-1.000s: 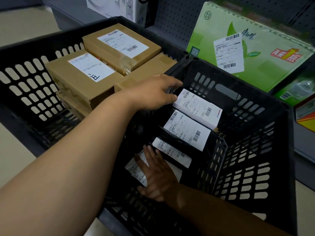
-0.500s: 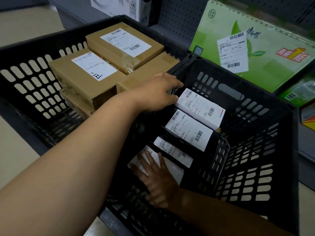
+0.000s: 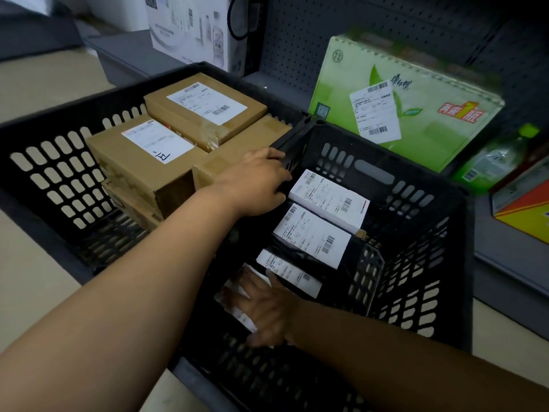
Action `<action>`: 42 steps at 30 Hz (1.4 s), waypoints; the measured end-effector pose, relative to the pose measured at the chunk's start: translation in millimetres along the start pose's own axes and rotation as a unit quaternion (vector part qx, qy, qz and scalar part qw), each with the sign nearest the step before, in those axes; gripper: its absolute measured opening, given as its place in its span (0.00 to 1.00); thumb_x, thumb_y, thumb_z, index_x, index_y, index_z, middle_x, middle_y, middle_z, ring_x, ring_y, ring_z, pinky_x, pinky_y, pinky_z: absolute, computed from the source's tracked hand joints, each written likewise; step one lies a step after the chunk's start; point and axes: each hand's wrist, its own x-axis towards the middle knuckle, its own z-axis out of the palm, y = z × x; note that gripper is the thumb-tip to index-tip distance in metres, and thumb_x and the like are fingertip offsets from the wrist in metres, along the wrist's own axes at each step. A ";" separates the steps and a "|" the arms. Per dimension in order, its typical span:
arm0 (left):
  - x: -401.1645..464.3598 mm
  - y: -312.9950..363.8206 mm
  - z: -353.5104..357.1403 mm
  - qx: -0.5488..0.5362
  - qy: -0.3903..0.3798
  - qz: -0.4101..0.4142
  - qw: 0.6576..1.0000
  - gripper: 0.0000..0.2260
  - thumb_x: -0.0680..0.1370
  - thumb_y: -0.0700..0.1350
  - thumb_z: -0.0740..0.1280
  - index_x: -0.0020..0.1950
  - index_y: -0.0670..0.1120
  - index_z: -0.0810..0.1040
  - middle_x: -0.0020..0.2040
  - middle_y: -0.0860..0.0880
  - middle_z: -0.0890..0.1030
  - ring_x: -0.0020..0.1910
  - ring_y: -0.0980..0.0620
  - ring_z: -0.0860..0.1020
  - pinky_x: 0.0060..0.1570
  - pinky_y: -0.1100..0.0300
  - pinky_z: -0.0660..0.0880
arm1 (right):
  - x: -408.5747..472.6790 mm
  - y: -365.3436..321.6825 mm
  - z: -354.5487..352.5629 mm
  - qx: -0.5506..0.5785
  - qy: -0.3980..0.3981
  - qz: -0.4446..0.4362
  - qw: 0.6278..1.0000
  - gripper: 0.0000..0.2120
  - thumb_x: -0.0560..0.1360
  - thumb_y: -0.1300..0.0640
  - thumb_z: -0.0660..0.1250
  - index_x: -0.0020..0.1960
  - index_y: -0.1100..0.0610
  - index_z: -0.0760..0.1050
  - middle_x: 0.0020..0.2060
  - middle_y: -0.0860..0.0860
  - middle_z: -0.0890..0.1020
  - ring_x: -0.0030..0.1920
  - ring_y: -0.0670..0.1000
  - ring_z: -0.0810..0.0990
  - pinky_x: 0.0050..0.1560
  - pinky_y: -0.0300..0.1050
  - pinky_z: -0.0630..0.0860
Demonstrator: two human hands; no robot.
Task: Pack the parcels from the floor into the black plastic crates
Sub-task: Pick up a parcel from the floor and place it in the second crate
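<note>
Packing looks well underway, and both crates already have parcels in them. The near crate (image 3: 416,221) is the one being worked: a row of flat parcels stands in it on edge, labels up, with a white one (image 3: 328,199) at the far end, a dark one (image 3: 312,237) next, then another (image 3: 289,272) nearer. The right hand (image 3: 264,310) is down inside at the near end, fingers spread flat on the last parcel (image 3: 234,301), pressing it into the row; whether it grips I cannot tell. The left hand (image 3: 255,185) curls over the crate's far-left rim, steadying it. Left of the near crate, the second crate (image 3: 56,173) has brown boxes (image 3: 148,162) stacked. No floor parcels are in sight, so what's left is unclear.
</note>
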 end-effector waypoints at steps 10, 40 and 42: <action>-4.5 28.2 -9.0 0.122 -0.005 0.008 0.992 0.21 0.75 0.52 0.64 0.66 0.47 0.74 0.63 0.46 0.76 0.73 0.47 0.61 0.68 0.53 0.59 | -133.0 47.1 -84.0 -0.046 0.124 0.045 0.990 0.45 0.74 0.48 0.67 0.77 0.47 0.36 0.77 0.54 0.40 0.76 0.55 0.45 0.74 0.55 0.47; 70.1 676.5 85.6 0.026 -0.004 0.426 0.904 0.38 0.75 0.51 0.66 0.78 0.49 0.46 0.78 0.49 0.54 0.69 0.45 0.68 0.63 0.52 0.69 | -836.2 153.8 240.4 0.102 0.180 0.677 0.706 0.37 0.75 0.52 0.67 0.77 0.52 0.51 0.75 0.55 0.57 0.72 0.59 0.59 0.69 0.52 0.59; 63.5 708.2 103.2 0.014 -0.033 0.434 0.900 0.39 0.75 0.51 0.66 0.78 0.51 0.43 0.78 0.49 0.50 0.70 0.45 0.67 0.63 0.52 0.69 | -861.2 149.1 276.3 0.129 0.180 0.712 0.667 0.36 0.75 0.52 0.66 0.77 0.53 0.51 0.74 0.56 0.59 0.71 0.60 0.62 0.68 0.53 0.62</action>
